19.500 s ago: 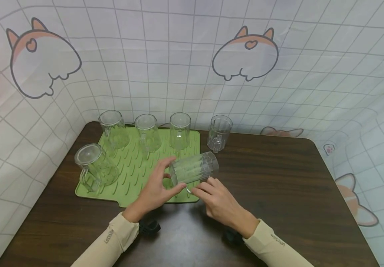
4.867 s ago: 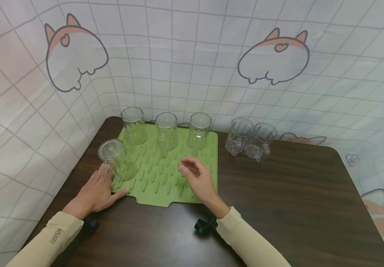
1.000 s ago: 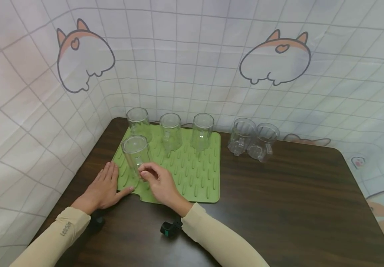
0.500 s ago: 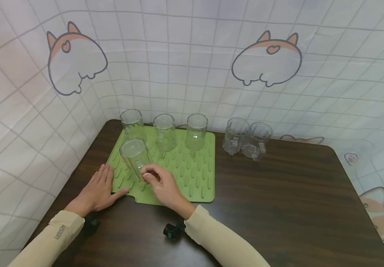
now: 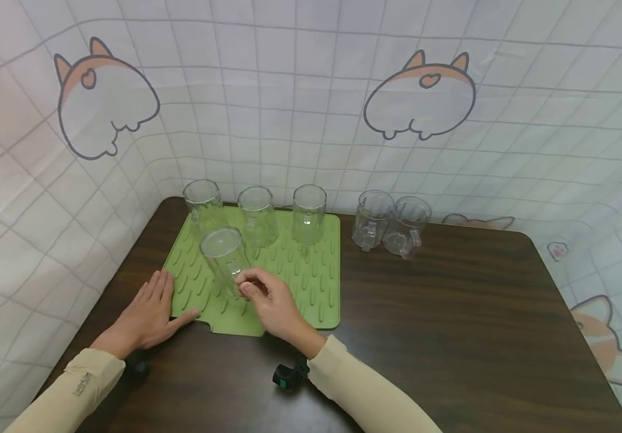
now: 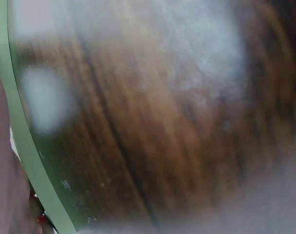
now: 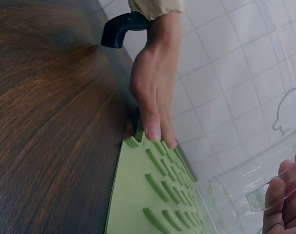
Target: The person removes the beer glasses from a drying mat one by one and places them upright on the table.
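My right hand [image 5: 275, 307] pinches the handle of a clear glass mug [image 5: 223, 255] over the left part of a green ridged mat [image 5: 316, 285]. The mug is base up and leans a little. In the right wrist view, curled fingers [image 7: 286, 195] are at the mug's handle, and its open end is close to the mat's ridges. My left hand [image 5: 145, 316] lies flat at the mat's front left corner, fingers straight along the left edge, thumb at the front edge. The left wrist view catches mostly blurred dark wood, the green mat edge [image 6: 33, 156] and part of the hand.
Three more glass mugs stand base up along the mat's back: left [image 5: 202, 207], middle [image 5: 258, 216] and right [image 5: 309, 213]. Two upright mugs, one [image 5: 372, 219] beside another [image 5: 408, 225], stand on the dark wooden table [image 5: 435, 325]. A patterned cloth [image 5: 289, 90] hangs behind.
Since 19.5 seconds ago, a second mug has joined the one right of the mat. After 4.9 seconds ago my right hand took the front-left mug's handle; lately that mug has shifted right over the mat.
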Demonstrator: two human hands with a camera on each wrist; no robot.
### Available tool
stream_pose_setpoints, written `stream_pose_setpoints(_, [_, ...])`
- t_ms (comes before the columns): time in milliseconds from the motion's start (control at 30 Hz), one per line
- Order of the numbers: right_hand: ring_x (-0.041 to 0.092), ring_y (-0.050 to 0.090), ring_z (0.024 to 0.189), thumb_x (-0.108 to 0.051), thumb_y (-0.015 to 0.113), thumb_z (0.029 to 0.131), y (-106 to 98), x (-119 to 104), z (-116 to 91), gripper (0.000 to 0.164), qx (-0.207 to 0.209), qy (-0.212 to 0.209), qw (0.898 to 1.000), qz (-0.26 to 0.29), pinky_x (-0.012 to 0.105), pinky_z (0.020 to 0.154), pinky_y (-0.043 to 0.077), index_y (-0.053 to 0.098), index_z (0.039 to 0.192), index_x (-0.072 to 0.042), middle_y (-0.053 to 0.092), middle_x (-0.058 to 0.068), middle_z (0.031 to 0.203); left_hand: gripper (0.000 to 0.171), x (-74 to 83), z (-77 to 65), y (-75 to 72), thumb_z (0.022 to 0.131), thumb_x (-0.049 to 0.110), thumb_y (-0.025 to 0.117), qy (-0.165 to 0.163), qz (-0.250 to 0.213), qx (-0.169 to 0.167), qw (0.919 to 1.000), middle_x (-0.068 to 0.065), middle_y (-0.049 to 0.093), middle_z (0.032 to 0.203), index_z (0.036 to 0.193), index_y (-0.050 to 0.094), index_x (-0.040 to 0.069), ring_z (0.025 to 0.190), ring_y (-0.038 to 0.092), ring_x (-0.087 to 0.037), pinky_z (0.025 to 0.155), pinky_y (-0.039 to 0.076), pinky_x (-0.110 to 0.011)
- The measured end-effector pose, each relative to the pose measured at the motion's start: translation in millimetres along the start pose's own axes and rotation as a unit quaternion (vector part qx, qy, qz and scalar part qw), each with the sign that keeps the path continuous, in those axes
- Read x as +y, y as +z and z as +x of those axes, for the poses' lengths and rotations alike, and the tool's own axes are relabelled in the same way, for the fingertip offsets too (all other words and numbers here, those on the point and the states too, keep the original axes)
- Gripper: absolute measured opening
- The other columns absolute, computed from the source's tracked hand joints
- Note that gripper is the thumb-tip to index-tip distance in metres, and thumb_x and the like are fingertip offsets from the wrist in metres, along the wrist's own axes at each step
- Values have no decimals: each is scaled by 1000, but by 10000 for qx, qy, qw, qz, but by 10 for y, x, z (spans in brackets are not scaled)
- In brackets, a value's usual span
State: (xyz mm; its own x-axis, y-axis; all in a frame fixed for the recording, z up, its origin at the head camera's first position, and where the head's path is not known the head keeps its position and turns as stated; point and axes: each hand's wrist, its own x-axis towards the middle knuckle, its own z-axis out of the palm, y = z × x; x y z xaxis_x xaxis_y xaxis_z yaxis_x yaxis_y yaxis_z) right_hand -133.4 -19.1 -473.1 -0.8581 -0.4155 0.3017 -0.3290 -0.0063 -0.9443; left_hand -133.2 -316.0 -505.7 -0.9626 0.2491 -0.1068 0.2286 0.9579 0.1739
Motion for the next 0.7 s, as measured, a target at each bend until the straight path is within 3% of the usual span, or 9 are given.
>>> stream_pose_setpoints(100, [5,63,94,-15,53,108,-36,13,-11,21,116,80,9997,189,38,88,61,65,119,-2,69,24,109,110,-37,-1,29,99,68,51,26,15,20,10000,-42,11,166,158,15,-18,155,14,-58,124,19,-71])
stream_pose_setpoints(167, [2,62,94,-14,54,108,-62,20,-17,20,189,102,9993,290,35,88,61,65,119,-1,68,25,110,110,-49,-3,35,99,68,50,51,-2,42,10000,-42,12,166,158,15,-18,155,14,-58,124,20,-72])
stream_pose_setpoints(300, [3,62,93,-14,53,108,-128,27,-39,21,224,36,9992,317,38,87,61,64,119,1,67,28,110,111,-57,-20,34,99,69,50,39,-86,47,9999,-42,11,166,158,14,-18,155,13,-58,123,20,-72])
stream_pose_setpoints(467, [7,62,91,-13,53,108,-229,20,-94,22,291,10,9992,274,32,83,60,64,118,3,66,29,107,110,-54,-27,27,100,67,50,6,-258,-14,9997,-42,10,166,159,12,-17,156,11,-58,122,19,-73])
stream_pose_setpoints(700, [8,64,92,-12,53,107,-390,-5,-164,21,410,37,9991,137,41,85,61,64,118,3,67,29,107,108,-58,10,26,101,66,49,-41,-413,-59,9991,-42,8,166,159,11,-17,156,9,-58,122,17,-73])
